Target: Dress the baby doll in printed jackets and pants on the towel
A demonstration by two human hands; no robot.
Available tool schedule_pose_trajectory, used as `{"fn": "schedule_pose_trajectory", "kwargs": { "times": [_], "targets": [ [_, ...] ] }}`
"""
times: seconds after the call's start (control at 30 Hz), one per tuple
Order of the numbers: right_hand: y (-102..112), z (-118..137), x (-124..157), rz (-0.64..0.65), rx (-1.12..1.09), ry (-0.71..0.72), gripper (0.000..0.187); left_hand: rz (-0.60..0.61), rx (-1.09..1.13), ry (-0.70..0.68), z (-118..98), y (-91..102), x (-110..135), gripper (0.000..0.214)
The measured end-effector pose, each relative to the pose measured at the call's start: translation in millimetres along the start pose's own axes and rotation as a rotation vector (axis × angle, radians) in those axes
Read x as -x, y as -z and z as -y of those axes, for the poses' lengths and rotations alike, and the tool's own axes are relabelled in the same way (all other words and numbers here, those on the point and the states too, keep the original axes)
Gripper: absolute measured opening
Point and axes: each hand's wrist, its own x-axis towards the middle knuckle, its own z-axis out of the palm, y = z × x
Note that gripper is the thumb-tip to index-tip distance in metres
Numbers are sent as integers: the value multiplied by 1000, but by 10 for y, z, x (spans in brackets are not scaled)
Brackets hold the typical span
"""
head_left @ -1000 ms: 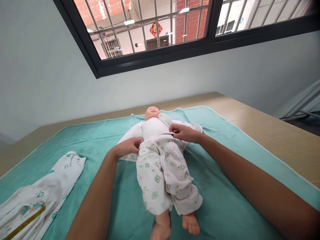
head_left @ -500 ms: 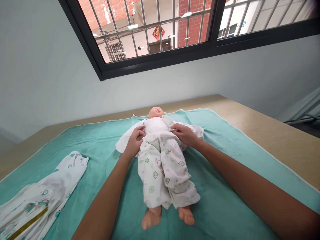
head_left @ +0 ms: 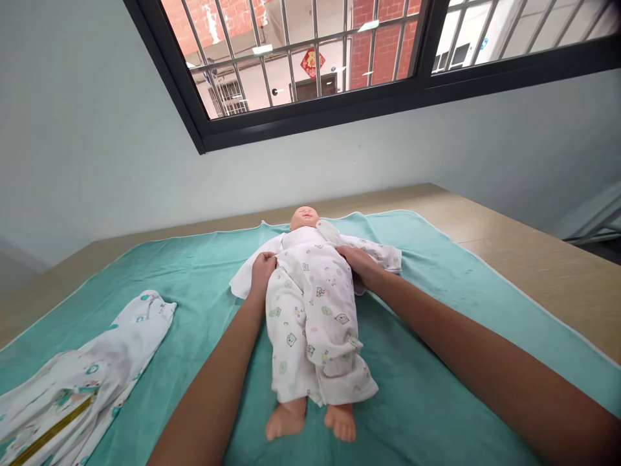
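A baby doll [head_left: 304, 218] lies on its back on a teal towel [head_left: 422, 362], head toward the wall, bare feet toward me. It wears white printed trousers [head_left: 315, 323] whose waistband reaches high on its chest. My left hand [head_left: 262, 270] grips the waistband at the doll's left side as I see it, fingers curled. My right hand [head_left: 358, 264] grips the waistband on the other side. An open white garment [head_left: 383, 254] is spread under the doll.
A second printed white garment [head_left: 92, 375] lies crumpled on the towel at the near left, with a yellow tape on it. The towel covers a wooden table [head_left: 528, 272] set against a grey wall under a barred window.
Both hands have pulled the trousers' waistband up from the doll's belly to its chest. The legs of the trousers have slid up, and the feet show more.
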Motion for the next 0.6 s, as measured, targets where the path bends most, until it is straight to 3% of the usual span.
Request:
{"fn": "schedule_pose_trajectory", "kwargs": {
  "times": [0.1, 0.17, 0.27, 0.37, 0.47, 0.53, 0.6],
  "targets": [
    [53, 32, 26, -96, 159, 57, 28, 164, 44, 54, 22, 72, 54, 22],
    [94, 41, 60, -66, 296, 199, 29, 347, 116, 84, 36, 151, 89, 31],
    [154, 47, 119, -7, 295, 248, 20, 557, 157, 62, 42, 268, 108, 38],
    [208, 64, 175, 73, 190, 205, 16, 591, 26, -44, 20, 329, 103, 37],
    [243, 72, 193, 129, 225, 117, 14, 577, -112, -134, 14, 309, 93, 31],
    [240, 53, 168, 98, 281, 116, 13, 514, -179, -183, 42, 253, 87, 25],
    [211, 16, 125, 31, 327, 203, 13, 399, -198, -242, 91, 177, 89, 20]
  ]
}}
